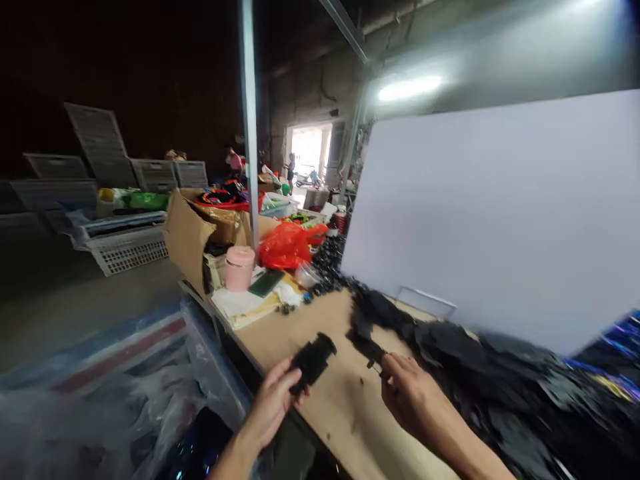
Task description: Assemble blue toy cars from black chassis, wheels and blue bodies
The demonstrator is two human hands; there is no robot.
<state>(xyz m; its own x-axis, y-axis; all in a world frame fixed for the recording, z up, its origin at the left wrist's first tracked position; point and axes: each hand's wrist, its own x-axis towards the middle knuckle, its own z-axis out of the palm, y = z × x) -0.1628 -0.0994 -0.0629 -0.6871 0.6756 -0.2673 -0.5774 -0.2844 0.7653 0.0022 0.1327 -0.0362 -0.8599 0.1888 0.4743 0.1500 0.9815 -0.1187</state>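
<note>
My left hand [277, 399] is closed on a flat black plastic part [314, 361] with notched edges, held above the front edge of the tabletop [335, 320]. The thumb lies on top of the part and the fingers curl under it. Over the tabletop to the right, my right hand [406, 385] is closed, its fingers curled inward. A small dark piece [371, 365] shows by its fingertips; what exactly it grips is blurred and partly hidden. Just beyond that hand lies a long heap of black parts [425, 340].
A large white board [490, 213] stands behind the heap. At the table's far left are a pink canister [239, 269], a dark green flat object [267, 283], a red plastic bag [287, 245] and a cardboard box [187, 233]. A plastic-lined crate [125, 393] sits at lower left. Two people are far off.
</note>
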